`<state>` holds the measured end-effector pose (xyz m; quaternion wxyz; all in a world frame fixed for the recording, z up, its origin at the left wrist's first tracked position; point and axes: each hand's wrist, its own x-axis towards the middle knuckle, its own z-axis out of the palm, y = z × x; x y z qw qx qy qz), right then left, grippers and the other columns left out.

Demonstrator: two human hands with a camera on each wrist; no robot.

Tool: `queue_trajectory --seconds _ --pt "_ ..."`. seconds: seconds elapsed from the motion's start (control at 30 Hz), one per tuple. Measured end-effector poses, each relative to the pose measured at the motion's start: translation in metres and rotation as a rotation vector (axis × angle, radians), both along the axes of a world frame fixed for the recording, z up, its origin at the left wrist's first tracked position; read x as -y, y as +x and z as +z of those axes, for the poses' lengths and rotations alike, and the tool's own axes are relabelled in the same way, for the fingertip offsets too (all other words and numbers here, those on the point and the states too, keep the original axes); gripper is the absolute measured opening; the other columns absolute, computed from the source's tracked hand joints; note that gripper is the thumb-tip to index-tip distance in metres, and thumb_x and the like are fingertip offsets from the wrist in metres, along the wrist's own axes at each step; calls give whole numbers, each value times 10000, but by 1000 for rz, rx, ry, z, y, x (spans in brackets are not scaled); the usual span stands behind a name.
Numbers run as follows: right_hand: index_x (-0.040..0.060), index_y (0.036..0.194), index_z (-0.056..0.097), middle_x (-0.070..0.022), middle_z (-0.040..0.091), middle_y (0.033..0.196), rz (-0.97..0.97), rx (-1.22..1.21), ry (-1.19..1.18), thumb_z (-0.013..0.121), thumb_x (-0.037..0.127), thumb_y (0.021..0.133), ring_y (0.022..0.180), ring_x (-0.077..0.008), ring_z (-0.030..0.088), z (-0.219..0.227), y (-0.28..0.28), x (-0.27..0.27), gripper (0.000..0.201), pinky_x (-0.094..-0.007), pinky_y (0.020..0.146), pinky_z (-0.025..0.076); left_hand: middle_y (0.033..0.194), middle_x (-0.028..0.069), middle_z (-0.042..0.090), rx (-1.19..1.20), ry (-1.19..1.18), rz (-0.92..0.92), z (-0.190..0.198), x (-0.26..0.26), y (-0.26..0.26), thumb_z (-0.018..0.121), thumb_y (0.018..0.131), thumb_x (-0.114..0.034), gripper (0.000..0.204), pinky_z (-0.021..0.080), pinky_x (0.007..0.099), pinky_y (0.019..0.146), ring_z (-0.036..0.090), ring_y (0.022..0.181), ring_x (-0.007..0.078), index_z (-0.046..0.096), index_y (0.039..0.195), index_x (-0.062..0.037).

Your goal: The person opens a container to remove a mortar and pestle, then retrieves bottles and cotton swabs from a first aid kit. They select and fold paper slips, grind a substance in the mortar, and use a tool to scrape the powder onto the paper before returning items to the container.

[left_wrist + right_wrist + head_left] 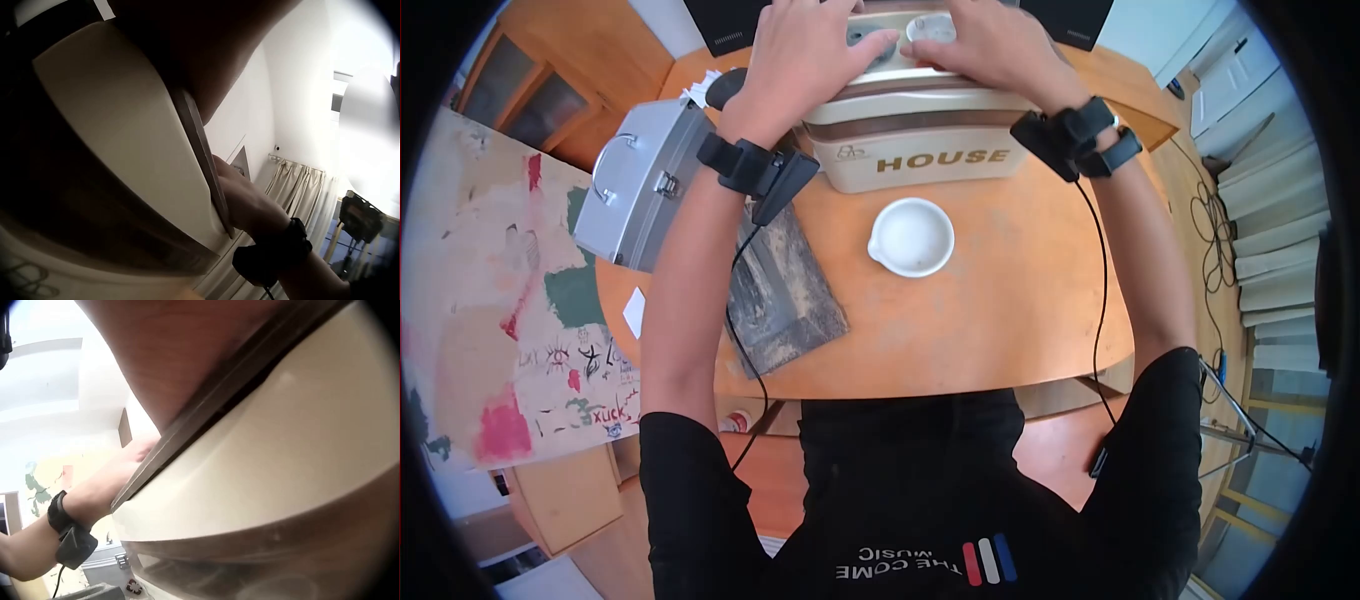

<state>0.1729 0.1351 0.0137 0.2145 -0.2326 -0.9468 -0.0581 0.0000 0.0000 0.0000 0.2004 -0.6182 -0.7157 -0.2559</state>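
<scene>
A cream box (910,180) marked HOUSE, with a brownish band, stands at the table's far side. Both hands lie over its top. My left hand (808,50) rests on the left part, its thumb extended against a grey rounded piece (866,46). The right hand (1008,52) lies on the right part, thumb stretched over a pale round piece (933,27). The head view's upper edge cuts off some fingertips. Both wrist views show the cream side (125,119) (262,462) and dark rim close up, with the opposite hand beyond it.
A small white bowl (917,240) with a spout sits in front of the box on the wooden table (990,300). Left of it lies a worn dark board (785,300), beside a silver case (635,170). Cables hang from both wrists. Dark equipment (1072,20) stands behind.
</scene>
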Motion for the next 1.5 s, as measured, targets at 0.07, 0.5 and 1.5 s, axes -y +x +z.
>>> queue_trajectory --seconds 0.07,0.5,1.5 --pt "-47 1214 586 -314 655 1098 -5 -18 -28 716 459 832 964 -479 695 4 1 6 647 -520 841 582 1120 215 679 49 -2 -24 -7 -4 -7 775 830 -453 497 516 471 918 662 1050 382 730 1066 -17" --pt "26 1433 494 -206 577 1334 347 -203 -132 805 360 782 1187 -374 614 1 100 51 795 -459 976 500 1087 222 681 -7 -238 38 2 -12 -8 762 812 -482 557 488 474 914 659 1063 376 670 1122 -28" --pt "-32 880 711 -215 652 894 363 -36 -221 583 299 1006 833 -392 626 -10 29 1 377 -467 795 502 1252 354 609 375 177 -83 -24 -25 -26 618 934 -376 780 457 505 1044 582 1149 488 377 1510 91"
